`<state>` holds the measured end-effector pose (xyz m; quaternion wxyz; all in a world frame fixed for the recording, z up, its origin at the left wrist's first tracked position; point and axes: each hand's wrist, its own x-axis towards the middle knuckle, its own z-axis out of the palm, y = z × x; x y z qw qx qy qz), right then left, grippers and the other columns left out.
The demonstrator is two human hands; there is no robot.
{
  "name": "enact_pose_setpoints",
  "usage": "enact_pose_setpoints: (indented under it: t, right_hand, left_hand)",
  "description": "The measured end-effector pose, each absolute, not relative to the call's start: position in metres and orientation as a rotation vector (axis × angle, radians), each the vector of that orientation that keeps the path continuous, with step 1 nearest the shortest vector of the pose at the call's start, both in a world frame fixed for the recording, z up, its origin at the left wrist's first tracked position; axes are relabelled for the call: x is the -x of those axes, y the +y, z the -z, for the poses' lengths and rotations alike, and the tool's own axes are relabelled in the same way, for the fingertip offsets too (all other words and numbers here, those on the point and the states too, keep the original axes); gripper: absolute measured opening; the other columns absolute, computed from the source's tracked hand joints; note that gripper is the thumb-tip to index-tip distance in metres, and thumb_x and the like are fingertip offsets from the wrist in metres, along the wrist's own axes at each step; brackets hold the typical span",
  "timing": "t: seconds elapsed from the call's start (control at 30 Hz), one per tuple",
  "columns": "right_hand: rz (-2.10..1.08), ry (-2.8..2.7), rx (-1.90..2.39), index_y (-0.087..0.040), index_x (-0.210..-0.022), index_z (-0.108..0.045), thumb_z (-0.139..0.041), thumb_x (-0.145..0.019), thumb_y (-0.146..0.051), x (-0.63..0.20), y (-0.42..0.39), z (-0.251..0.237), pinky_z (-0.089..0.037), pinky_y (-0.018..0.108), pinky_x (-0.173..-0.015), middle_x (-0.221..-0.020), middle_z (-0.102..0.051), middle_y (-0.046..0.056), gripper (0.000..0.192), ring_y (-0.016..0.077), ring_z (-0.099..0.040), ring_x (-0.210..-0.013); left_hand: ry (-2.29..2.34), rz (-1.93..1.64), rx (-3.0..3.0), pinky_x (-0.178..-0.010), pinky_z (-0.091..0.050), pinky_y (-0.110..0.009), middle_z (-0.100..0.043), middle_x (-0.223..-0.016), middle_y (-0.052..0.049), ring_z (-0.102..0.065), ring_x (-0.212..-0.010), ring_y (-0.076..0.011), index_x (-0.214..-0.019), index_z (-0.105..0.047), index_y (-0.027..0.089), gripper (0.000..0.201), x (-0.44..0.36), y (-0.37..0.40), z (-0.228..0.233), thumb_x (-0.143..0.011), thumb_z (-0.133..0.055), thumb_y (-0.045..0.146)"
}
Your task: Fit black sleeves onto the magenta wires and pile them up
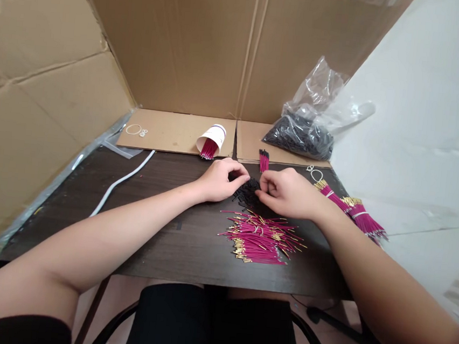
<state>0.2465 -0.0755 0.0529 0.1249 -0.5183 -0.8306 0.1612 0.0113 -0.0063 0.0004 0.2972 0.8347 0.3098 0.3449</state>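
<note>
On the dark bench [158, 241], the left hand [220, 179] and the right hand [288, 191] are both pinching narrowly at a small heap of black pieces [247, 192] lying between them. Just beside it, loose pink wires [261, 237] are spreading toward the near edge. A sweeping wrist is likely scattering wires off the bench, or mixing them into the black heap.

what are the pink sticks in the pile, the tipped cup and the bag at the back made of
Pink sticks: probably thin wires in matte magenta plastic sleeving, with shiny gold-coloured metal tips.
Cup: likely paper, matte white with a rolled rim.
Bag: clear, glossy, crinkled plastic film.
</note>
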Motion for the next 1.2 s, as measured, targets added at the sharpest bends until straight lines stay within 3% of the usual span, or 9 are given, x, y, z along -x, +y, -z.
enact_pose_setpoints:
  t: [0.13, 0.4, 0.7, 0.83, 0.97, 1.03, 1.2]
  right_hand:
    - [-0.8, -2.609, 1.509, -0.021, -0.068, -0.064, -0.074, -0.088, -0.027, -0.245, -0.083, -0.065, -0.033, 0.032, -0.058, -0.061, -0.062, -0.002, 0.023, 0.0136, -0.051, -0.055]
    - [-0.92, -2.625, 1.398, -0.021, -0.074, -0.073, -0.07, -0.087, -0.02, -0.242, -0.084, -0.065, -0.038, 0.031, -0.057, -0.062, -0.063, -0.003, 0.014, 0.0124, -0.051, -0.055]
    - [-0.939, -2.608, 1.356, -0.02, -0.077, -0.068, -0.064, -0.086, -0.015, -0.24, -0.084, -0.063, -0.036, 0.03, -0.058, -0.067, -0.065, -0.003, 0.011, 0.0122, -0.05, -0.058]
    - [-0.947, -2.372, 1.268, -0.019, -0.089, -0.065, -0.062, -0.096, -0.024, -0.242, -0.08, -0.058, -0.037, 0.029, -0.06, -0.07, -0.063, -0.002, 0.009, 0.0124, -0.048, -0.061]
    - [-1.02, -2.058, 1.162, -0.019, -0.1, -0.061, -0.06, -0.106, -0.034, -0.248, -0.072, -0.049, -0.046, 0.03, -0.069, -0.088, -0.075, 0.004, 0.016, 0.0156, -0.061, -0.074]
    - [-1.026, -1.951, 1.159, -0.02, -0.101, -0.061, -0.062, -0.107, -0.038, -0.252, -0.066, -0.043, -0.048, 0.031, -0.07, -0.084, -0.075, 0.004, 0.019, 0.0167, -0.064, -0.074]
    - [-0.875, -1.867, 1.238, -0.018, -0.095, -0.075, -0.073, -0.101, -0.044, -0.259, -0.052, -0.028, -0.049, 0.033, -0.067, -0.079, -0.073, 0.005, 0.027, 0.0174, -0.063, -0.07]
  left_hand:
    - [0.882, -0.936, -2.165, -0.09, -0.058, -0.041, -0.079, -0.095, -0.007, -0.07, -0.088, -0.0205, -0.095, -0.079, 0.017, 0.008, -0.013, -0.007, -0.001, -0.097, -0.078, 0.025]
    - [0.865, -0.941, -2.165, -0.089, -0.058, -0.04, -0.079, -0.094, -0.006, -0.068, -0.085, -0.0194, -0.094, -0.078, 0.017, 0.008, -0.013, -0.006, 0.0, -0.095, -0.079, 0.025]
    - [0.882, -0.928, -2.123, -0.088, -0.058, -0.04, -0.079, -0.094, -0.006, -0.068, -0.084, -0.0192, -0.095, -0.077, 0.017, 0.008, -0.013, -0.005, -0.001, -0.096, -0.077, 0.025]
    - [0.881, -0.928, -2.094, -0.086, -0.057, -0.038, -0.079, -0.096, -0.007, -0.067, -0.084, -0.0187, -0.097, -0.076, 0.017, 0.008, -0.014, -0.004, -0.001, -0.098, -0.074, 0.025]
    - [0.888, -0.945, -2.081, -0.084, -0.055, -0.037, -0.079, -0.095, -0.006, -0.066, -0.083, -0.0184, -0.098, -0.076, 0.016, 0.009, -0.014, -0.003, -0.001, -0.099, -0.073, 0.025]
    - [0.888, -0.955, -2.07, -0.084, -0.054, -0.036, -0.078, -0.094, -0.006, -0.064, -0.082, -0.018, -0.098, -0.075, 0.016, 0.009, -0.014, -0.003, 0.0, -0.1, -0.073, 0.025]
    - [0.869, -0.968, -2.046, -0.082, -0.05, -0.035, -0.077, -0.092, -0.005, -0.063, -0.08, -0.0173, -0.096, -0.076, 0.015, 0.014, -0.014, -0.001, 0.001, -0.104, -0.069, 0.025]
